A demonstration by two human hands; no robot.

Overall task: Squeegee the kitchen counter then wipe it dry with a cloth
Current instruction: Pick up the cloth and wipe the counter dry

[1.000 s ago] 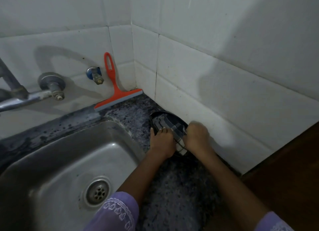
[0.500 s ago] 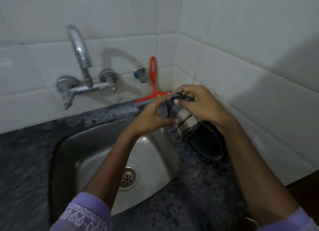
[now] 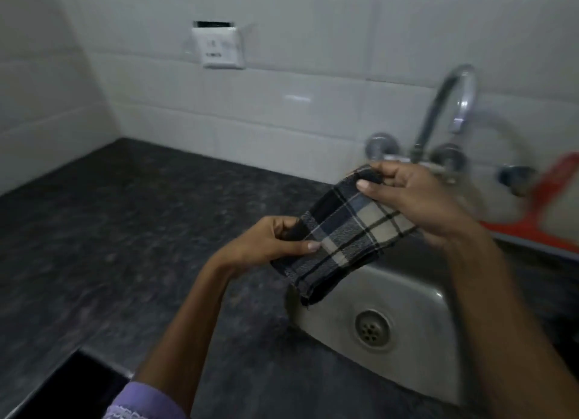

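A folded checked cloth [image 3: 347, 230], dark blue, black and cream, hangs in the air over the left edge of the sink. My left hand [image 3: 269, 240] pinches its lower left end. My right hand [image 3: 416, 199] grips its upper right end. The dark speckled counter [image 3: 125, 230] stretches out to the left below the hands. The red squeegee [image 3: 545, 212] leans blurred against the wall at the far right, behind the sink.
A steel sink [image 3: 391, 340] with a round drain [image 3: 372, 327] lies under my right arm. A curved tap [image 3: 451, 108] comes out of the white tiled wall. A white socket [image 3: 219, 46] is on the wall above the counter. A dark opening [image 3: 69, 390] shows at the bottom left.
Both hands lifted the cloth off the counter by the right wall and carried it left over the sink. The view swung left, bringing the long counter stretch into sight.
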